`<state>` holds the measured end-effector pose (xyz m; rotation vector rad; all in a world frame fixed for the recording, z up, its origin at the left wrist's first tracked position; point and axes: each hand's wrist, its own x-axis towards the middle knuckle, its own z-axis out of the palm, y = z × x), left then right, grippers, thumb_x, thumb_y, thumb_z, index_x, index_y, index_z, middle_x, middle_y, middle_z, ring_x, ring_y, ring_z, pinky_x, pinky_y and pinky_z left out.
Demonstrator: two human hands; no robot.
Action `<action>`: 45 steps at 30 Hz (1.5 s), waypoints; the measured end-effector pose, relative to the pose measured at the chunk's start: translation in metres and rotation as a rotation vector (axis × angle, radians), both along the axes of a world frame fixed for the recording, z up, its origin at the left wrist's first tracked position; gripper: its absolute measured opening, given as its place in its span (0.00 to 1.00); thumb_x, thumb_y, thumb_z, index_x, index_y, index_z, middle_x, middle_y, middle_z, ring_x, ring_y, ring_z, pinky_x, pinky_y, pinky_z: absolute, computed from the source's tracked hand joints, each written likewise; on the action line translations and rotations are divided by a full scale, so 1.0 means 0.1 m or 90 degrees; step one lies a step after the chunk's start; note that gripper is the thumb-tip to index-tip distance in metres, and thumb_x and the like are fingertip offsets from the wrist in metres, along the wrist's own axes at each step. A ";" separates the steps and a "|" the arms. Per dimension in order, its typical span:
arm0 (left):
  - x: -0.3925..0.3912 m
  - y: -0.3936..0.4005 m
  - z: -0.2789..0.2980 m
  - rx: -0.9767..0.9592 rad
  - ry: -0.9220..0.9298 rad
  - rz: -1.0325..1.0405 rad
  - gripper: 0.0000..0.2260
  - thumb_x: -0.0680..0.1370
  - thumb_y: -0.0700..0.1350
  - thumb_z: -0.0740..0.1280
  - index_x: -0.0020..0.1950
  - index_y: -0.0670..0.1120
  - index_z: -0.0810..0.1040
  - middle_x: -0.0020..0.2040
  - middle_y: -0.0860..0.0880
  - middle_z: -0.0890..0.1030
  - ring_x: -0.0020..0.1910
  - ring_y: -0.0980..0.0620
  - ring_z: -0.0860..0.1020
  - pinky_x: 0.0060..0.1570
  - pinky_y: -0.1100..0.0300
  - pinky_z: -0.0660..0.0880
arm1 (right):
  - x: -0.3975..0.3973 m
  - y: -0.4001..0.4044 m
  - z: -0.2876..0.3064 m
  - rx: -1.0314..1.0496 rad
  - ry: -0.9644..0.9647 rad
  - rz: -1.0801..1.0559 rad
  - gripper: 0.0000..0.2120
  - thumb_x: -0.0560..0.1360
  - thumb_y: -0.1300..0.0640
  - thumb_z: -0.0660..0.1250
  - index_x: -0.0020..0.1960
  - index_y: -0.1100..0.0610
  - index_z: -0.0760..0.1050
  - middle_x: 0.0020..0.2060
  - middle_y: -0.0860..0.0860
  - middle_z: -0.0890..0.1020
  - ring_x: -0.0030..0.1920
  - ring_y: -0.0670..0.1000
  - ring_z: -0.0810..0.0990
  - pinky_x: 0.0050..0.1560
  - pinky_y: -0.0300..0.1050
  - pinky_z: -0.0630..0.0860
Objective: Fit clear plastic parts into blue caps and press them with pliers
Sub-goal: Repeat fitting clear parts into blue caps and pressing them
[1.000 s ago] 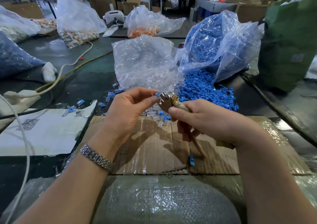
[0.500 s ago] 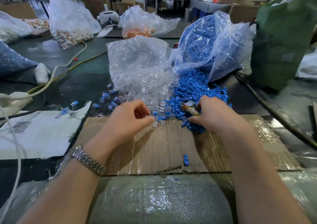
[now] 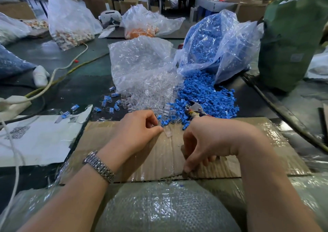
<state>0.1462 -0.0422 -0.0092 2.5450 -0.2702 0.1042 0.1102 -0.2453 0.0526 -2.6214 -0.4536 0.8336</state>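
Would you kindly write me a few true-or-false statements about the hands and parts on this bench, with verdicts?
1. The left hand pinches a clear plastic part over the cardboard sheet. True.
2. The pliers lie in the left hand. False: the right hand holds them, their metal head over the blue caps.
3. A metal wristwatch sits on the left wrist. True.
4. The blue caps spill from a green bag. False: they spill from a clear plastic bag.
5. Finished blue-and-clear pieces lie left of the clear pile. True.
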 end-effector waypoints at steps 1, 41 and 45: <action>0.00 0.01 0.00 -0.008 0.005 0.000 0.08 0.72 0.55 0.77 0.41 0.55 0.80 0.37 0.58 0.81 0.37 0.61 0.78 0.43 0.57 0.78 | 0.00 0.02 -0.01 -0.012 0.006 0.010 0.13 0.65 0.50 0.83 0.40 0.55 0.83 0.31 0.51 0.85 0.27 0.45 0.81 0.27 0.38 0.75; -0.12 0.06 0.31 -0.668 0.292 -0.111 0.09 0.68 0.40 0.74 0.47 0.43 0.86 0.46 0.40 0.86 0.42 0.49 0.83 0.47 0.58 0.80 | 0.14 0.04 -0.03 0.449 -0.382 -0.128 0.03 0.75 0.61 0.75 0.46 0.55 0.83 0.35 0.48 0.85 0.38 0.46 0.85 0.48 0.50 0.82; -0.12 0.06 0.30 -0.681 0.293 -0.120 0.11 0.66 0.42 0.76 0.48 0.45 0.87 0.45 0.41 0.86 0.41 0.50 0.84 0.48 0.56 0.79 | 0.13 0.06 -0.03 0.437 -0.384 -0.109 0.03 0.75 0.61 0.75 0.46 0.53 0.84 0.35 0.45 0.83 0.37 0.44 0.81 0.45 0.43 0.80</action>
